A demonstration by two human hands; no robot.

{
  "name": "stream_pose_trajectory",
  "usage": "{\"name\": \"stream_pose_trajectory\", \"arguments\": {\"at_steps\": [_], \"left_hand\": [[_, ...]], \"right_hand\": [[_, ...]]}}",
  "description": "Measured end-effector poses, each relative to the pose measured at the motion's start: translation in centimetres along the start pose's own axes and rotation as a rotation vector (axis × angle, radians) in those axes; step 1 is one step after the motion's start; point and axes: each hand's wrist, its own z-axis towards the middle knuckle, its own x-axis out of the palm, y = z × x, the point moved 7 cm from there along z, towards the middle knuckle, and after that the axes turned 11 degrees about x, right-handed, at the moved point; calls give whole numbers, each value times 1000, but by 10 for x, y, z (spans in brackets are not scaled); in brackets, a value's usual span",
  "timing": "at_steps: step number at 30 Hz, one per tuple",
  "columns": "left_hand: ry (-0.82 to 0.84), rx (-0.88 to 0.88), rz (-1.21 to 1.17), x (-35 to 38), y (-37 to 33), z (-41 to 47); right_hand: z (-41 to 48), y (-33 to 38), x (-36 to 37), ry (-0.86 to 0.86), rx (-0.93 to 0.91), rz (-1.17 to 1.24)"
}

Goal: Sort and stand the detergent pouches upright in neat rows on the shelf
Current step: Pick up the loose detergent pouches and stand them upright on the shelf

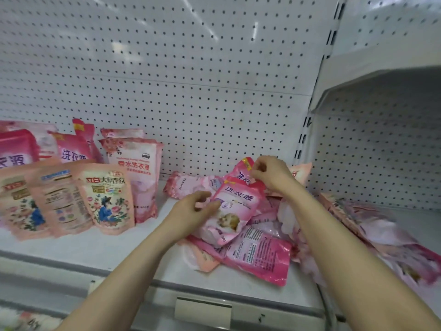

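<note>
Left hand (193, 209) gripping one pink pouch (235, 206) by its side, right hand (270, 174) pinching its top, three peach pouches (59, 201) upright

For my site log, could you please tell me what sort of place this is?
Probably a shop aisle: a white metal shelf with a perforated white back panel, a price-label holder on its front edge, and many pink plastic detergent pouches, some standing in rows.
</note>
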Motion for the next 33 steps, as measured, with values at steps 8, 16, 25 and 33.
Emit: {"name": "stream_pose_trajectory", "arguments": {"at_steps": [8,16,25,33], "left_hand": [[168,-292,-35,17,3,33],[-23,-403,-448,24,1,35],[-353,-86,-833,-21,-34,-13],[-860,93,-624,-88,-36,-94]], "right_hand": [[-17,-52,-64,-486,200,-317],[-24,-96,-42,-284,316,19],[-53,-6,-84,-468,-192,282],[-54,72,-42,-199,-355,439]]}}
